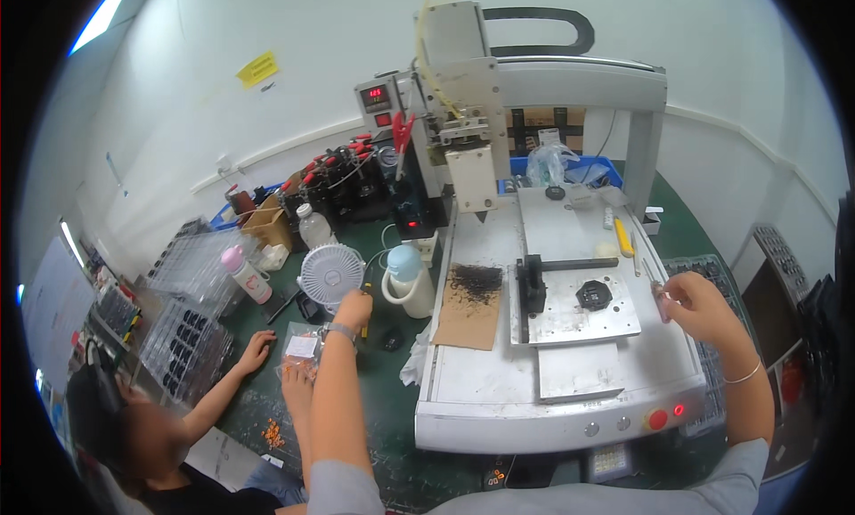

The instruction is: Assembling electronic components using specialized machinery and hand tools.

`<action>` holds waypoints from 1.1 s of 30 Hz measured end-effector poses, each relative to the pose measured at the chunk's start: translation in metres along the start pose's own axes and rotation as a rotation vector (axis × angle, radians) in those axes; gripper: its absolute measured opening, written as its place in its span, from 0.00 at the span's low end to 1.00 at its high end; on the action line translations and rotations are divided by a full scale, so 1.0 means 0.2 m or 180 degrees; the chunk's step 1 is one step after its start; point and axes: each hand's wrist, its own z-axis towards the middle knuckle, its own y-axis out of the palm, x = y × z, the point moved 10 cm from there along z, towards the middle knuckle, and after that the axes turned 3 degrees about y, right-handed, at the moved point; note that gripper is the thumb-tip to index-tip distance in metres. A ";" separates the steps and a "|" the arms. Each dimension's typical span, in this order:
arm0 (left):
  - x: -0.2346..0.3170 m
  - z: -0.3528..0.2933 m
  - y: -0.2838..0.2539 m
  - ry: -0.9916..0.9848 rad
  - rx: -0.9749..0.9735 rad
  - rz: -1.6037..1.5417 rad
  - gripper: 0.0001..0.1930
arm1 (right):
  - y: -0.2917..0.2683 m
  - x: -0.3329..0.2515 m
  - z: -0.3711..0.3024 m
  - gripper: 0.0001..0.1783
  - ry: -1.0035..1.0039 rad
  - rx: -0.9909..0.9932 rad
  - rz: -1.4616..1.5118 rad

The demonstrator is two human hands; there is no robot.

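My left hand [354, 310] is closed around a slim yellow-and-black tool [366, 308], beside a small white fan [332, 275]. At the machine's right edge, my right hand [699, 306] has thumb and fingers together in a pinch. A small brownish thing [660, 294] shows at its fingertips, too small to name. Between my hands, a black octagonal part [595, 294] sits on the metal fixture plate [614, 324] of the white benchtop machine [481, 430]. Beside the plate, black scraps [476, 282] lie on brown cardboard [466, 330].
To the left, a co-worker's hand [258, 350] rests on the green table near a clear bag [301, 348]. Bottles [248, 275] and clear trays [187, 346] stand beyond. A yellow cutter [623, 239] lies on the machine bed; the machine's head [472, 177] hangs above it.
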 end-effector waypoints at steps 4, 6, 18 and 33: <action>-0.05 0.14 -0.02 0.0305 0.0311 0.0332 0.14 | -0.04 0.13 0.01 0.14 0.0188 0.0267 0.0016; -0.05 0.24 0.06 0.0263 0.0035 0.0527 0.14 | -0.05 0.18 -0.01 0.14 0.0163 0.0322 0.0190; -0.09 0.20 0.27 0.0633 -0.0987 -0.2445 0.38 | 0.02 0.31 -0.06 0.12 0.0587 0.0342 0.0177; 0.41 -0.73 0.06 0.1941 0.1223 -0.1591 0.28 | 0.20 0.34 0.18 0.19 0.1036 -0.0860 -0.1032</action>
